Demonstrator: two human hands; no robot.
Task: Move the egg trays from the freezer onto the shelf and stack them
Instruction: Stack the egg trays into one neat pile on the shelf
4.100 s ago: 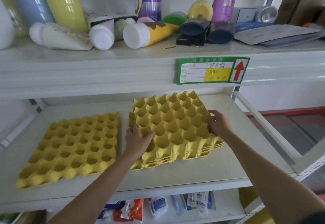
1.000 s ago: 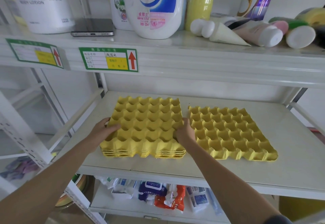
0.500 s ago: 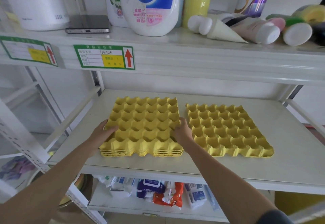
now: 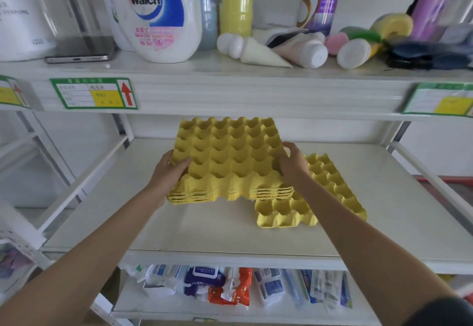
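Stack of yellow egg trays [image 4: 230, 156] held above the white shelf [image 4: 204, 228].
I see the left hand [image 4: 171, 169] clamped on the stack's left edge and the right hand [image 4: 293, 163] on its right edge; the stack partly overlaps 1 single tray [image 4: 325, 197] lying on the shelf.

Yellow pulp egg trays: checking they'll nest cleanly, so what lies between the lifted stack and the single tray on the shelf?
Nothing visible, in the head view: the stack of yellow pulp egg trays overlaps the single yellow tray near the right hand.
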